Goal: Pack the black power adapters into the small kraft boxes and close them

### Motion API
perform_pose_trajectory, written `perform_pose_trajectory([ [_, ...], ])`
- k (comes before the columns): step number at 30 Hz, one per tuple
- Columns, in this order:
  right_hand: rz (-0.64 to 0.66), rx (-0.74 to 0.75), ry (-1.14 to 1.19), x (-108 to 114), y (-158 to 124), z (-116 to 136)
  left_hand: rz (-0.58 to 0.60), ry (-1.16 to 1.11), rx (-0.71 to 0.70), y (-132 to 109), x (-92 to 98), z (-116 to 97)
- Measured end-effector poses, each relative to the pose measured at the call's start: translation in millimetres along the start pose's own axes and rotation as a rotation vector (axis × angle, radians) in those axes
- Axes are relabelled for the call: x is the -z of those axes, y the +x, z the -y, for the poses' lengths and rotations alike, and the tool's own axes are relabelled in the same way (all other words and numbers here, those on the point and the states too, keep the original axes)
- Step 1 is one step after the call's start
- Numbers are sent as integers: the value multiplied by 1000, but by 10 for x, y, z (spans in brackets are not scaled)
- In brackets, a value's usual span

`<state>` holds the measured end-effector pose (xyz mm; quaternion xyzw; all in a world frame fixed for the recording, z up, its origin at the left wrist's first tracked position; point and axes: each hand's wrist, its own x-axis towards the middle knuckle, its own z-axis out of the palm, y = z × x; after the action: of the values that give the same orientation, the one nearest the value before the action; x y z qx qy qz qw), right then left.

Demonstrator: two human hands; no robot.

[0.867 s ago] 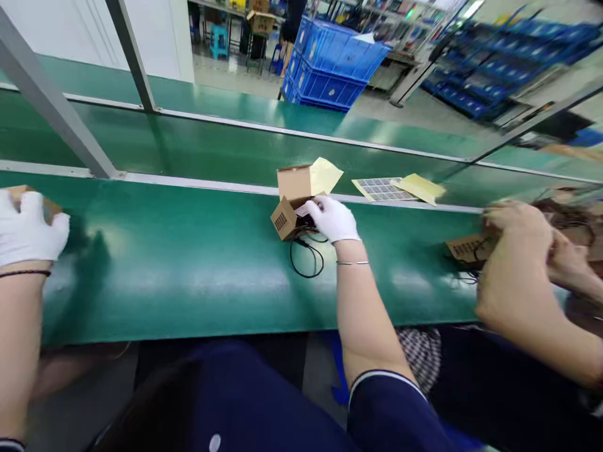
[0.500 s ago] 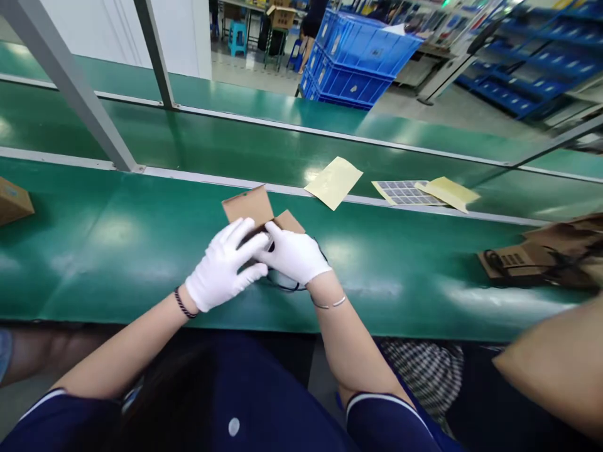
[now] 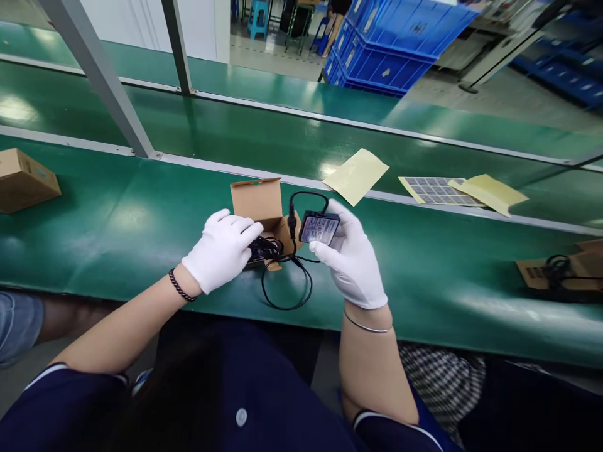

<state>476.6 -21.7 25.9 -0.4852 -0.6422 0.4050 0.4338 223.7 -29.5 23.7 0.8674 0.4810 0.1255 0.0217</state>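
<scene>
An open brown cardboard box (image 3: 257, 199) stands on the green bench with its lid flap raised. Bundled black cables (image 3: 268, 248) lie inside it. My left hand (image 3: 221, 251), in a white glove, grips the left side of the box, its fingertips over the edge by the cables; part of the fingers is hidden. In my white-gloved right hand (image 3: 355, 260) is a small black adapter (image 3: 320, 227) with a printed label facing up, pinched between thumb and fingers above the bench, right of the box. A black cable (image 3: 286, 307) runs from it and hangs in a loop before the box.
A closed cardboard box (image 3: 26, 181) sits at the far left. Yellow backing paper (image 3: 358, 176) and a sticker sheet (image 3: 438, 190) lie near the metal rail. Another box with cables (image 3: 560, 273) is at the right. Blue crates (image 3: 381, 59) stand beyond the bench.
My right hand has drawn back to the right from the box and lifted the black adapter with its cable. My left hand has stayed by the box. The view has shifted slightly.
</scene>
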Motion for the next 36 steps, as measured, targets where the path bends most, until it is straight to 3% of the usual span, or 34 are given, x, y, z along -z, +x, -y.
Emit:
perform_pose_trajectory([
  [3,169,-133,179,71,-78,118,151,10,-73,161,87,-30],
  [5,308,-209,229,76,-89,202,156,-55,-85,214,85,2],
  [7,349,-177,165,42,-26,245,124,-127,-105,223,56,53],
  [11,201,66,-401,-130,276,193,141,-138,-188,187,-12,134],
  [14,188,116,-839,-245,471,111,136,-146,-199,151,-64,159],
  [16,234,109,-979,-263,526,86,52,-233,-156,109,-113,169],
  [20,298,142,-1151,-225,506,154,-256,-391,82,-9,-220,179],
  [22,368,169,-1253,-243,490,223,-303,-390,127,-42,-244,169],
  [25,528,200,-1360,-350,509,302,-184,-337,-8,-28,-233,140],
  [28,593,220,-1402,-487,566,316,-76,-248,-150,13,-213,123],
  [36,802,297,-1423,-692,710,264,-63,-289,-209,-55,-143,237],
])
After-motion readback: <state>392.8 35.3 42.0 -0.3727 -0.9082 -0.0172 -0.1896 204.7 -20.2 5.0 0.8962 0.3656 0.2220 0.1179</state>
